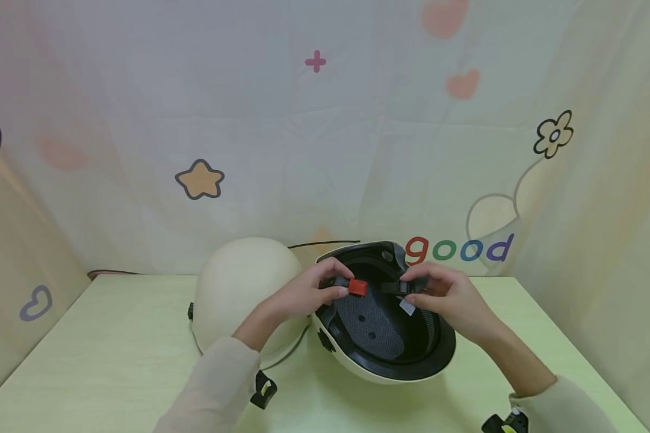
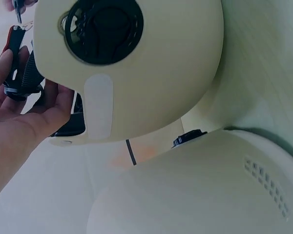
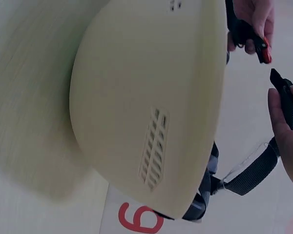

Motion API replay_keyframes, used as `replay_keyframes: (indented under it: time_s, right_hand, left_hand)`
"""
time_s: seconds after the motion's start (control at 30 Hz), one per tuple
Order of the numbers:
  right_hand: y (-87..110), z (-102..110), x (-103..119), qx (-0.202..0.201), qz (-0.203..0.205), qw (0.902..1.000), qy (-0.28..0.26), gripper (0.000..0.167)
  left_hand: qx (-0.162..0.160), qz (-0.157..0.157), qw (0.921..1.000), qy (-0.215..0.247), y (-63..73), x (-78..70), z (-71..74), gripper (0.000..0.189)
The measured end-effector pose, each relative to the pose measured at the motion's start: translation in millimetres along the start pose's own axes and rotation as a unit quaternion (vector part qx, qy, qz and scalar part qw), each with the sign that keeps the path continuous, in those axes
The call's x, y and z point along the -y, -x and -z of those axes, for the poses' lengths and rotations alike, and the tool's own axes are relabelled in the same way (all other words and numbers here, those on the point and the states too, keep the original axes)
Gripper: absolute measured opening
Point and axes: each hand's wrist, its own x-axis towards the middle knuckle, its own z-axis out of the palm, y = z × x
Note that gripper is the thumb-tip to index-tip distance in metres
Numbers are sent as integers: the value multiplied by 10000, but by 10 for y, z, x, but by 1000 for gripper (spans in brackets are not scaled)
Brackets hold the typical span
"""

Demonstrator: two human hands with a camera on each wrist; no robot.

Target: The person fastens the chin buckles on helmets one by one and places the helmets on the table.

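A cream helmet (image 1: 376, 367) lies upturned on the table, its black padded inside facing up. Over its opening, my left hand (image 1: 298, 291) pinches the red-and-black buckle half (image 1: 358, 287) of the chin strap. My right hand (image 1: 455, 297) holds the other, black buckle half (image 1: 401, 288) between thumb and fingers. The two halves face each other with a gap between them. In the right wrist view, the black tongue (image 3: 278, 80) points towards the red-edged buckle (image 3: 264, 51), and a black strap (image 3: 254, 175) runs from the right hand to the helmet.
A second cream helmet (image 1: 249, 282) sits dome up, left of the upturned one and close to it. Both stand on a pale table (image 1: 114, 349). A printed curtain (image 1: 271, 138) hangs behind the table and at its sides.
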Motion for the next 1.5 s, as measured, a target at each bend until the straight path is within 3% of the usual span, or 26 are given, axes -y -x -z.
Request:
replay_keyframes:
  time_s: [0.23, 0.47, 0.67, 0.97, 1.17, 1.5]
  right_hand:
    - [-21, -107, 18, 73, 156, 9998, -39, 27]
    - [-42, -156, 54, -46, 232, 9997, -95, 25]
    - [-69, -195, 42, -147, 246, 9995, -123, 25]
    - [-95, -191, 69, -189, 229, 9995, -41, 26]
    - [-107, -179, 83, -87, 293, 9995, -91, 26]
    - [-131, -164, 133, 14, 79, 9995, 303, 29]
  left_hand:
    - [-66, 121, 9996, 265, -6, -11, -2, 26]
    - [-102, -17, 9983, 579, -19, -15, -19, 26]
    - [-154, 44, 9975, 683, -27, -5, -29, 26]
    - [-206, 69, 9923, 1219, -22, 14, -54, 26]
    - [-282, 89, 9906, 1338, -18, 22, -68, 27]
    - [-375, 9, 9896, 1387, -25, 14, -74, 27]
